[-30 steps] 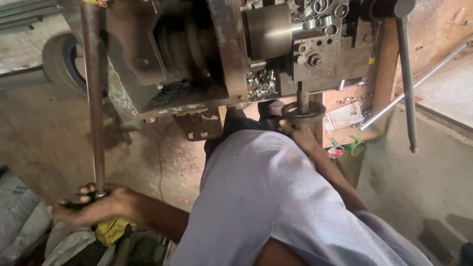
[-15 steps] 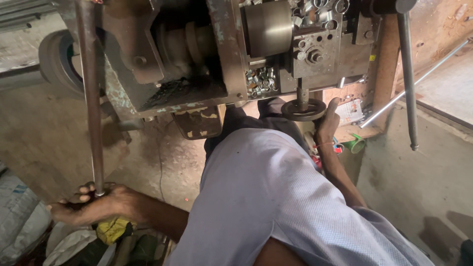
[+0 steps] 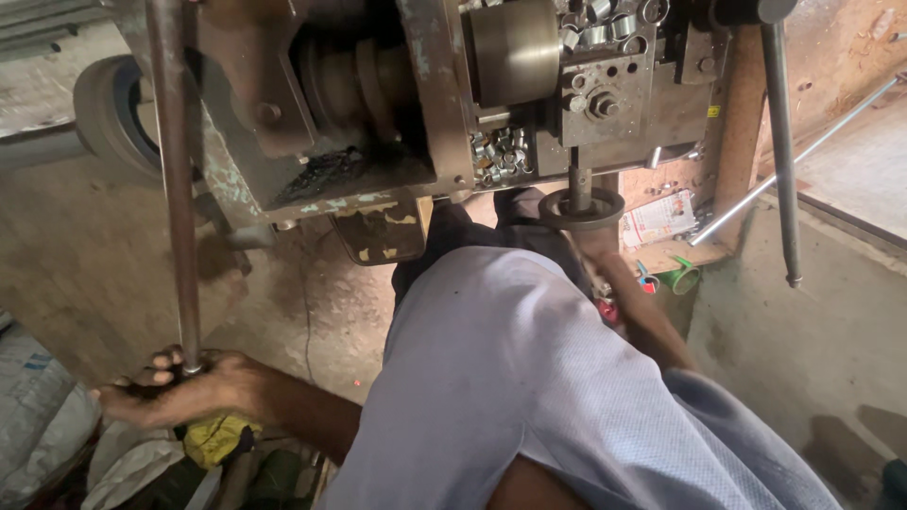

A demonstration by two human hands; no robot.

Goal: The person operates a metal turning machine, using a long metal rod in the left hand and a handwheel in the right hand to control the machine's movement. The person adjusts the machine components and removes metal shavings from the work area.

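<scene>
1. Two hands show. The left hand [image 3: 179, 389] sits low at the left; the right hand [image 3: 593, 244] reaches up under the machine [image 3: 425, 94].
2. Three long rods can be counted: the lever [image 3: 175, 170] at the left, a dark bar [image 3: 780, 142] hanging at the right, and a thin bright rod [image 3: 798, 161] slanting across the right wall.
3. One handwheel [image 3: 581, 208], one spindle drum [image 3: 515, 52], one tyre [image 3: 113, 118] at the far left.
4. Many small metal sleeves [image 3: 501, 151] lie heaped on the machine's ledge and in a tray above; too many and too small to count.
5. The lever is a long, dull grey-brown round bar, standing nearly upright from the top edge down to the left hand.
6. The left grip is closed around the lever's lower end, fingers [image 3: 161, 364] curled over it.
7. The handwheel is a dark flat ring on a short upright shaft, just below the machine's front block and above the person's shirt [image 3: 529, 378].
8. The right hand lies against the handwheel's underside; most of it is hidden, so whether the grip is closed cannot be told.
9. A yellow cloth [image 3: 217, 439] lies just below the left hand, white sacks [image 3: 38, 425] beside it.
10. A printed paper [image 3: 661, 217] and a green cup [image 3: 682, 277] lie near the right forearm.
</scene>
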